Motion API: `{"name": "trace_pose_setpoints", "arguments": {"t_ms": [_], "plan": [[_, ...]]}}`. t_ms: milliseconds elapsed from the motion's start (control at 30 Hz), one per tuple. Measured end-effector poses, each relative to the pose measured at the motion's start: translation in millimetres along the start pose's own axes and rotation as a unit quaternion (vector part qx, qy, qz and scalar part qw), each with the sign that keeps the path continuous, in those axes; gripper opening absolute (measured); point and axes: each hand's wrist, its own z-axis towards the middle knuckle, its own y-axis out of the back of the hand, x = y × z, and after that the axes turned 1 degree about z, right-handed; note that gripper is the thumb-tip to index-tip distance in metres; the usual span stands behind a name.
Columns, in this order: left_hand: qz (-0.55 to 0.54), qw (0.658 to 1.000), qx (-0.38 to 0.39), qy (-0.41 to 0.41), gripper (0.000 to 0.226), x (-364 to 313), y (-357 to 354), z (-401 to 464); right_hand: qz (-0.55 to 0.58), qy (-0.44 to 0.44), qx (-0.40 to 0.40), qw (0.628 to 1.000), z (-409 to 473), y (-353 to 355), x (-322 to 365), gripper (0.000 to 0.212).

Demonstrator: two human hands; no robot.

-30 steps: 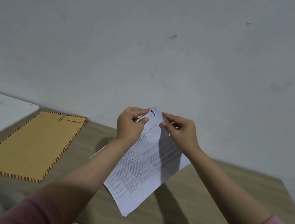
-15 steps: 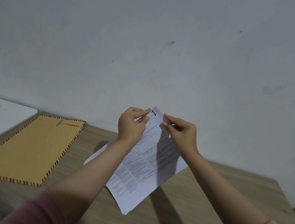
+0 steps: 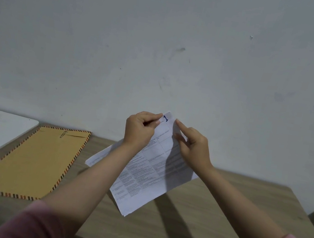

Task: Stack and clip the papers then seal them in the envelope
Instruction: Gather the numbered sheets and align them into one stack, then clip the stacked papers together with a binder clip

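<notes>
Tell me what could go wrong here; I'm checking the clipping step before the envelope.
1. The papers are pinched only at their top corner by the left hand and right hand, hanging off the table; the sheets could fan out of line.
2. One sheet already sticks out to the left, so a clip might miss it.
3. A paperclip lies on the envelope, away from both busy hands.

Blue "1" atop the papers (image 3: 149,171)
</notes>
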Motion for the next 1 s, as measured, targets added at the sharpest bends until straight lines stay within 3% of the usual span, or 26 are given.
{"name": "trace_pose_setpoints", "arguments": {"t_ms": [267,433,633,1000], "plan": [[0.074,0.99,0.116,0.025,0.041,14.8,19.5,-4.2,0.069,-0.059,0.041,0.995,0.1,-3.4,1.1,0.043],[0.108,0.985,0.133,-0.003,0.047,15.7,20.4,-4.7,0.144,-0.115,0.067,0.981,3.9,-2.0,2.6,0.042],[0.106,0.982,0.155,0.01,0.046,11.6,8.4,-3.0,0.172,-0.179,0.052,0.967,-5.9,1.6,1.6,0.04],[0.065,0.955,0.284,0.061,0.041,9.4,-82.2,-37.8,0.187,-0.316,-0.024,0.93,-83.1,58.9,-37.2,0.04]]}}
